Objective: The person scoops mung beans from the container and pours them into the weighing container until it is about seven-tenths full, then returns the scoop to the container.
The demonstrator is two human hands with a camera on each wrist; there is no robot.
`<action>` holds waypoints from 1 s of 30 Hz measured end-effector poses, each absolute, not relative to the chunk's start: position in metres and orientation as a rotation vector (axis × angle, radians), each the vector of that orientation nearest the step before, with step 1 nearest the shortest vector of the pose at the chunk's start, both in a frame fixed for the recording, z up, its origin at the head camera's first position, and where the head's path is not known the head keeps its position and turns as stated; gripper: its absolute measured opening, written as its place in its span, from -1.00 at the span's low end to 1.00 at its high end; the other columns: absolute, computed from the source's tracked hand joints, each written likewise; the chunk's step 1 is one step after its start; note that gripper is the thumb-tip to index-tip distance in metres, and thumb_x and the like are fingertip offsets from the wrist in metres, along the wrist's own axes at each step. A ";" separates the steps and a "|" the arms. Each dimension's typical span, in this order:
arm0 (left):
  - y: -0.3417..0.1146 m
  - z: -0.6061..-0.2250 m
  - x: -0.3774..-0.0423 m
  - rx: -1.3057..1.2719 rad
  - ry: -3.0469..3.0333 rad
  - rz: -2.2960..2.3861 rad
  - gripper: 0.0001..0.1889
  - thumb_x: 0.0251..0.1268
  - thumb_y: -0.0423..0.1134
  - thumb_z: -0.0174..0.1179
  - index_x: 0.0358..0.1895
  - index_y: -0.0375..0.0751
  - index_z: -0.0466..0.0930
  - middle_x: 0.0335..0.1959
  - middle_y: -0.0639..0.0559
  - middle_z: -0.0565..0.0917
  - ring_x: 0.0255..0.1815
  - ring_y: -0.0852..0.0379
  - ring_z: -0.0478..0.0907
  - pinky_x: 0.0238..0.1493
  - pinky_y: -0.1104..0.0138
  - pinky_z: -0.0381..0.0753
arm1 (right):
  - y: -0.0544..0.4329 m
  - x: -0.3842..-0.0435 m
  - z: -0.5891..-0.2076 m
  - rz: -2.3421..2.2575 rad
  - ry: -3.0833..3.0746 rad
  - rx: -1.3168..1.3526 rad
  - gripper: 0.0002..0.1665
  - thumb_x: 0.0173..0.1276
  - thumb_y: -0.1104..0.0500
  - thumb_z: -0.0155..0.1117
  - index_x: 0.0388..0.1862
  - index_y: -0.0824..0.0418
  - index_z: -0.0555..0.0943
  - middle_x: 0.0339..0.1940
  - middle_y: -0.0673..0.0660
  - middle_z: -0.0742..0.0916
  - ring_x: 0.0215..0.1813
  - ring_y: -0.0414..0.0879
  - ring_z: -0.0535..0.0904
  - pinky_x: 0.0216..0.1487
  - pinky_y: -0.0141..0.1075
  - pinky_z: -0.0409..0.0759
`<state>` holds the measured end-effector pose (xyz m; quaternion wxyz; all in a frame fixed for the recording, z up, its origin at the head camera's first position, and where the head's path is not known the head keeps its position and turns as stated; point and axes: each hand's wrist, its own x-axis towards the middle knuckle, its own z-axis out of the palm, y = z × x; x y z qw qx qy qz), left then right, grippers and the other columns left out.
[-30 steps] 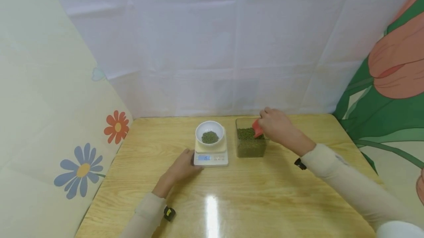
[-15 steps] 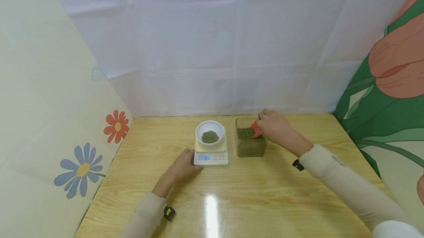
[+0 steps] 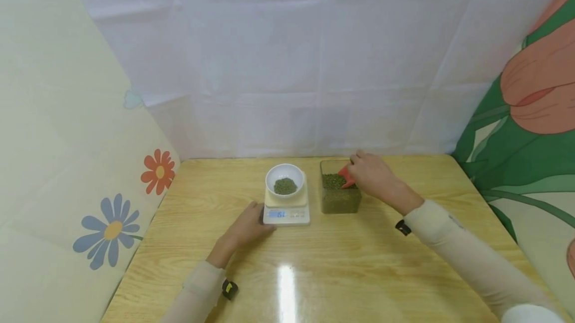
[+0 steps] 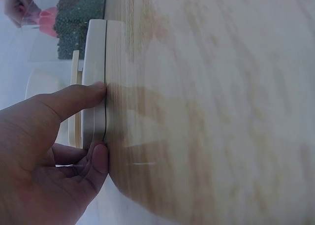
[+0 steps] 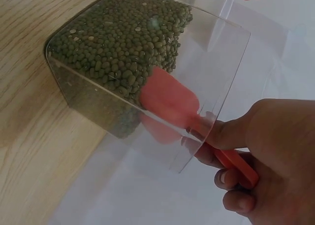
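Observation:
My left hand (image 3: 247, 224) grips the left front corner of a white digital kitchen scale (image 3: 286, 219); in the left wrist view the thumb lies along one edge and curled fingers touch the side. A white bowl (image 3: 284, 169) rests on the scale with a small heap of green mung beans (image 3: 285, 186) inside. Right of it stands a clear plastic container (image 3: 340, 204), partly filled with mung beans (image 5: 118, 43). My right hand (image 3: 374, 175) holds a red scoop (image 5: 170, 98) by its handle, the blade tilted down inside the container, its tip in the beans.
Both things stand on a wood-grain table (image 3: 215, 178), near its back edge. A pale cloth backdrop (image 3: 251, 63) hangs behind, with flower-printed panels on both sides. The scale and container stand a small gap apart.
My right hand has moved slightly left and down, bringing the scoop further into the beans. The left hand, scale and bowl have stayed put.

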<state>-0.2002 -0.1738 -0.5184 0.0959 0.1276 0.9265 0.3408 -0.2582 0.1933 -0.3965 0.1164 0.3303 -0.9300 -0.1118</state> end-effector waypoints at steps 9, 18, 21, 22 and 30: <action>-0.173 -0.517 -0.200 0.371 2.749 1.024 -0.35 0.24 -0.13 0.55 0.37 -0.26 0.58 -0.04 -0.04 0.57 -0.04 0.08 0.48 0.24 -0.01 0.65 | 0.198 -0.262 -0.402 -0.216 -2.708 0.974 -0.79 0.16 0.46 0.53 -0.22 0.34 0.77 -0.28 0.19 0.74 -0.24 0.03 0.54 -0.25 -0.18 0.68; -0.173 -0.517 -0.200 0.369 2.756 1.007 -0.36 0.24 -0.12 0.55 0.35 -0.25 0.59 -0.06 -0.03 0.56 -0.08 0.09 0.46 0.19 0.04 0.65 | 0.207 -0.266 -0.410 -0.110 -2.695 0.996 -0.74 0.10 0.54 0.44 -0.25 0.31 0.75 -0.30 0.17 0.75 -0.24 0.04 0.57 -0.22 -0.17 0.69; -0.173 -0.518 -0.199 0.371 2.754 1.008 -0.36 0.24 -0.11 0.55 0.35 -0.23 0.59 -0.06 -0.03 0.56 -0.07 0.09 0.46 0.19 0.03 0.66 | 0.208 -0.266 -0.411 -0.088 -2.677 1.007 -0.77 0.14 0.53 0.43 -0.23 0.33 0.75 -0.31 0.18 0.75 -0.25 0.04 0.57 -0.25 -0.18 0.68; -0.173 -0.518 -0.199 0.371 2.752 1.010 -0.36 0.24 -0.11 0.54 0.36 -0.24 0.59 -0.05 -0.03 0.56 -0.06 0.09 0.46 0.20 0.02 0.66 | 0.209 -0.266 -0.411 -0.082 -2.671 1.011 -0.78 0.15 0.52 0.42 -0.23 0.34 0.75 -0.31 0.18 0.75 -0.25 0.04 0.57 -0.25 -0.18 0.67; -0.173 -0.516 -0.198 0.350 2.742 1.023 -0.36 0.26 -0.13 0.54 0.38 -0.22 0.57 -0.02 -0.02 0.56 -0.04 0.09 0.48 0.26 0.01 0.65 | 0.211 -0.265 -0.412 -0.048 -2.640 1.028 -0.81 0.21 0.49 0.41 -0.19 0.37 0.75 -0.28 0.20 0.76 -0.24 0.07 0.59 -0.23 -0.15 0.69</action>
